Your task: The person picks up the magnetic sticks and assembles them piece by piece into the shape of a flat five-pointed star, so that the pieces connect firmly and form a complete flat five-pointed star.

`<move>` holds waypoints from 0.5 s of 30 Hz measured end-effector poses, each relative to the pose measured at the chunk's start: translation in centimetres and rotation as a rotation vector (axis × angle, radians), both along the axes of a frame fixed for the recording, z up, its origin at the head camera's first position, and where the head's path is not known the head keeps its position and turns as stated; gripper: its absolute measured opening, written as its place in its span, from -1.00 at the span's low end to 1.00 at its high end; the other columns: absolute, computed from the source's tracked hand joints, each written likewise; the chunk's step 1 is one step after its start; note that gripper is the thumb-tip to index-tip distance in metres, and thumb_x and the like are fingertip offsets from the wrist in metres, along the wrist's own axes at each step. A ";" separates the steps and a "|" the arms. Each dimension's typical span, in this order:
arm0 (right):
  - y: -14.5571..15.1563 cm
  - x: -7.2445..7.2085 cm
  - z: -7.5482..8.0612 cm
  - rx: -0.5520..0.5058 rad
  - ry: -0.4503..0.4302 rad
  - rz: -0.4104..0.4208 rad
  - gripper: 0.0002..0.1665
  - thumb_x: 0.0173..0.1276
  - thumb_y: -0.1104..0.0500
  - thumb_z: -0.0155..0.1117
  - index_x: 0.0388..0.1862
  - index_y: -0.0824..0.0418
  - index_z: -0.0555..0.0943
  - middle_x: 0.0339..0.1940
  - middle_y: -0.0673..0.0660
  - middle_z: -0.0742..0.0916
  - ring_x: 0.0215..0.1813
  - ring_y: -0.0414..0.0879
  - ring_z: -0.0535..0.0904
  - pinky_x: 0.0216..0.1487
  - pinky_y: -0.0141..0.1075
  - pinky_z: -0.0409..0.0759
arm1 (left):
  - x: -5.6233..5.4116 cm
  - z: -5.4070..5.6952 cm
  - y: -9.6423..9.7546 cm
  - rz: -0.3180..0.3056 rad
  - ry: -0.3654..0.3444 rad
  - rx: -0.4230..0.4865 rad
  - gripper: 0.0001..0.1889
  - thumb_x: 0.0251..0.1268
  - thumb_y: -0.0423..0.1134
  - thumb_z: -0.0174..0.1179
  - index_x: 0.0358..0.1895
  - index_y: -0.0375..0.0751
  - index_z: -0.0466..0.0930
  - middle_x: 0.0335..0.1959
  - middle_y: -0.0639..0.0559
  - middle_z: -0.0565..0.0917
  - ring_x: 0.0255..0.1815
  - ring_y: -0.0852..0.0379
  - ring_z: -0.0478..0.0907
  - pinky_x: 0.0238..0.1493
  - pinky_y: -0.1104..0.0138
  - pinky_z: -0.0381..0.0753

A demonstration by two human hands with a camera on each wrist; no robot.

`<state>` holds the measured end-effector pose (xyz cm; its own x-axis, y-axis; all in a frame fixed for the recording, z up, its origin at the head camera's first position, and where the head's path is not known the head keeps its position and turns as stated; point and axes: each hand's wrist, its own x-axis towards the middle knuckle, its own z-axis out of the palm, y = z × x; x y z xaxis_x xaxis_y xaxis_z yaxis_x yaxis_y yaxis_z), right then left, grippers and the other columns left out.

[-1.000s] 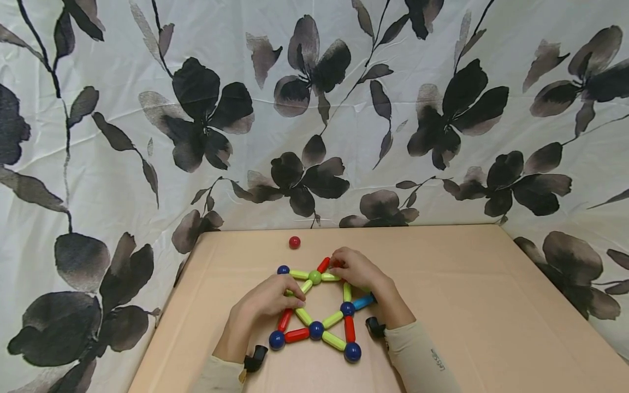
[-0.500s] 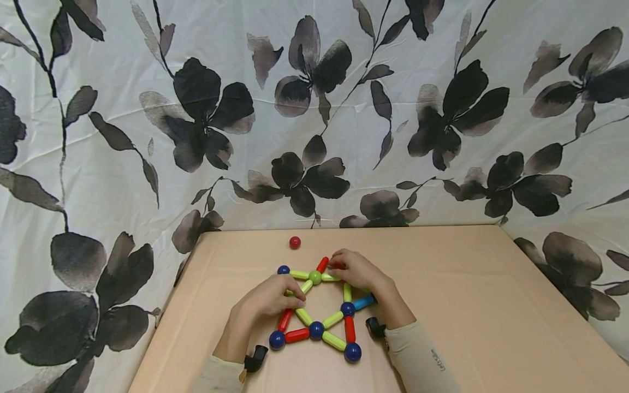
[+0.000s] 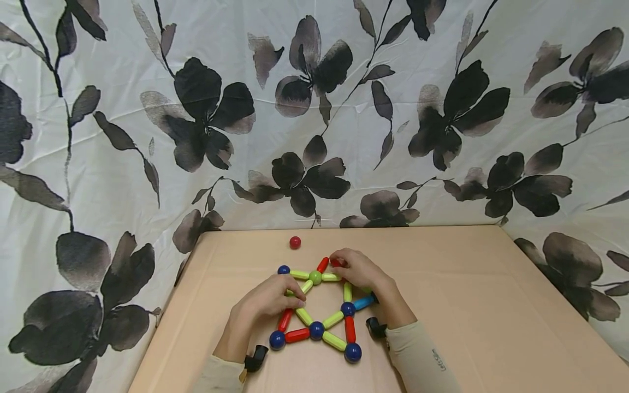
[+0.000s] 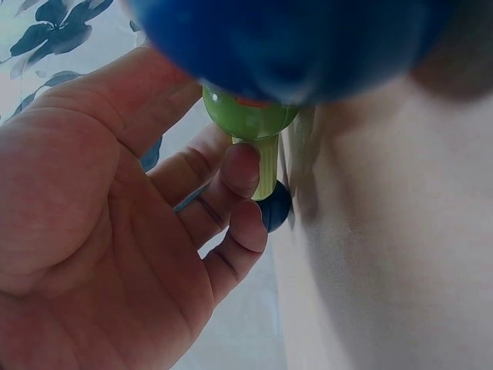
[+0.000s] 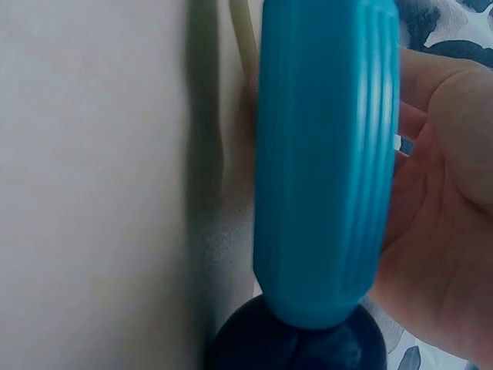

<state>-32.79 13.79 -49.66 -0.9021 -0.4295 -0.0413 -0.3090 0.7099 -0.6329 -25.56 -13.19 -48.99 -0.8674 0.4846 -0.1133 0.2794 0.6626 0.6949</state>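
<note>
A flat frame of magnetic rods and balls lies on the table, with light green rods (image 3: 334, 341), red rods (image 3: 297, 335), a blue rod (image 3: 364, 302), a green ball (image 3: 315, 277) and several dark blue balls (image 3: 316, 331). My left hand (image 3: 270, 296) holds the frame's left corner, its fingers curled by a green ball (image 4: 250, 116) and light green rod (image 4: 266, 166); a blue ball (image 4: 300, 46) hides its upper fingertips. At the far right corner my right hand (image 3: 357, 268) pinches a red rod (image 3: 336, 263). Behind the blue rod (image 5: 323, 154), its fingertips are hidden in the right wrist view.
A loose red ball (image 3: 295, 242) lies near the table's (image 3: 467, 295) back edge, beyond the frame. A floral cloth (image 3: 373, 125) hangs behind the table and along its sides. Black wrist straps (image 3: 256, 358) sit close to the frame.
Very little differs. My right fingers have shifted slightly, and more of the red rod beneath them shows. The left hand and the frame stay in place.
</note>
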 end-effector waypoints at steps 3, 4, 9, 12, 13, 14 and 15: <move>0.0 -0.1 -0.1 -0.006 -0.004 0.003 -0.72 0.52 0.11 0.34 0.14 0.11 0.69 -0.20 0.05 0.68 -0.29 -0.09 0.58 -0.25 -0.29 0.63 | 0.0 0.0 0.0 -0.007 0.005 0.007 -0.93 0.35 -0.17 0.41 -0.20 0.00 0.86 -0.11 0.14 0.67 0.00 0.13 0.55 0.15 0.08 0.57; 0.0 -0.1 -0.2 -0.011 -0.010 0.003 -0.75 0.52 0.11 0.34 0.11 0.11 0.69 -0.23 0.05 0.68 -0.30 -0.09 0.59 -0.27 -0.28 0.63 | 0.0 0.0 0.0 -0.007 0.003 0.009 -0.93 0.35 -0.17 0.41 -0.20 0.00 0.86 -0.11 0.14 0.67 0.00 0.13 0.54 0.15 0.08 0.57; 0.0 0.1 0.1 -0.007 -0.003 -0.025 -0.69 0.53 0.09 0.33 0.18 0.11 0.66 -0.10 0.07 0.73 -0.17 -0.04 0.64 -0.11 -0.16 0.69 | -0.1 0.0 -0.1 -0.006 -0.003 0.009 -0.92 0.35 -0.17 0.42 -0.20 0.00 0.86 -0.12 0.14 0.67 -0.02 0.13 0.54 0.11 0.10 0.58; -0.2 0.5 1.1 0.015 0.053 -0.057 -0.59 0.53 0.06 0.32 0.29 0.10 0.62 0.15 0.10 0.71 0.09 0.03 0.64 0.15 -0.01 0.67 | -0.1 0.0 -0.1 -0.008 0.002 0.004 -0.92 0.35 -0.16 0.41 -0.20 0.01 0.86 -0.12 0.16 0.67 -0.02 0.14 0.55 0.10 0.13 0.58; -0.2 0.7 1.6 0.023 0.076 -0.061 -0.57 0.53 0.05 0.32 0.32 0.08 0.62 0.23 0.10 0.69 0.18 0.05 0.62 0.22 0.03 0.65 | -0.1 0.0 -0.1 -0.010 0.005 0.004 -0.92 0.35 -0.16 0.42 -0.20 0.01 0.86 -0.12 0.16 0.67 -0.02 0.14 0.55 0.10 0.13 0.58; -0.3 0.9 2.2 0.029 0.100 -0.061 -0.55 0.53 0.04 0.32 0.33 0.08 0.61 0.29 0.10 0.67 0.24 0.07 0.60 0.28 0.05 0.62 | -0.1 0.1 -0.1 -0.013 0.010 0.000 -0.92 0.35 -0.15 0.42 -0.20 0.01 0.86 -0.12 0.16 0.68 -0.03 0.14 0.55 0.09 0.14 0.59; -0.5 1.1 2.8 0.033 0.127 -0.054 -0.55 0.53 0.03 0.32 0.34 0.07 0.60 0.33 0.10 0.66 0.29 0.09 0.58 0.31 0.08 0.59 | -0.2 0.1 -0.1 -0.019 0.018 0.001 -0.92 0.35 -0.16 0.42 -0.20 0.01 0.86 -0.12 0.16 0.68 -0.03 0.13 0.56 0.09 0.14 0.59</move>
